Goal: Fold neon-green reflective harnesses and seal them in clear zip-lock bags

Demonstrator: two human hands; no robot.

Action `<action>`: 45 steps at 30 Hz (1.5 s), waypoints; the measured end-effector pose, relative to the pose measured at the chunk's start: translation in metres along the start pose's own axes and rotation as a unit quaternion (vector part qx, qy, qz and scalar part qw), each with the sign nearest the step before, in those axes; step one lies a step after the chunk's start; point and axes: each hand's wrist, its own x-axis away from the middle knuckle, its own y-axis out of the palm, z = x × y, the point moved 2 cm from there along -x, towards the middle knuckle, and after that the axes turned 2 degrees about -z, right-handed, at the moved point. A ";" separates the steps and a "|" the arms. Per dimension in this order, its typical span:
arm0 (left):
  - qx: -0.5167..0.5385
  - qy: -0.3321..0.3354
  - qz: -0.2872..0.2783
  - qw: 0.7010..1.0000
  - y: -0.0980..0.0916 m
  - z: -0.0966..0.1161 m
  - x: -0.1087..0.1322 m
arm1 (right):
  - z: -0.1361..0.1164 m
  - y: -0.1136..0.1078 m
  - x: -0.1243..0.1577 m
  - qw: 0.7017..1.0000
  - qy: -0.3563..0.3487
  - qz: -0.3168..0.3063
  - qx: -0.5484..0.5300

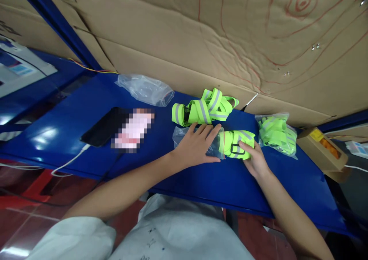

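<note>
My left hand [197, 143] lies flat with fingers spread over a clear zip bag [214, 148] on the blue table. In my right hand [254, 158] is a folded bundle of neon-yellow reflective strap [245, 137] with a black buckle [237, 149]. The bundle's left end sits at the mouth of the bag, partly inside it. Just behind my hands, a loose tangle of the same reflective strap [202, 110] rests on the table. Off to the right is another clear bag packed with reflective strap [277, 134].
A black phone [103, 127] with a white cable lies at left, beside a blurred-out pink patch [133, 131]. Clear plastic bags [146, 89] lie at the back left. An open cardboard box [323, 152] stands at the right end. A cardboard wall [161, 33] rises behind the blue table [195, 183].
</note>
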 end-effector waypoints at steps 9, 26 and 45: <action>-0.029 0.062 -0.004 0.998 0.002 0.008 0.002 | 0.010 0.008 0.009 0.997 -0.022 -0.027 0.071; -0.082 0.057 -0.017 0.995 0.001 0.024 0.000 | 0.028 0.021 0.020 0.980 -0.130 -0.030 0.145; 0.011 0.035 0.044 0.998 0.015 0.014 -0.004 | 0.017 0.020 0.024 0.952 -0.227 -0.127 0.160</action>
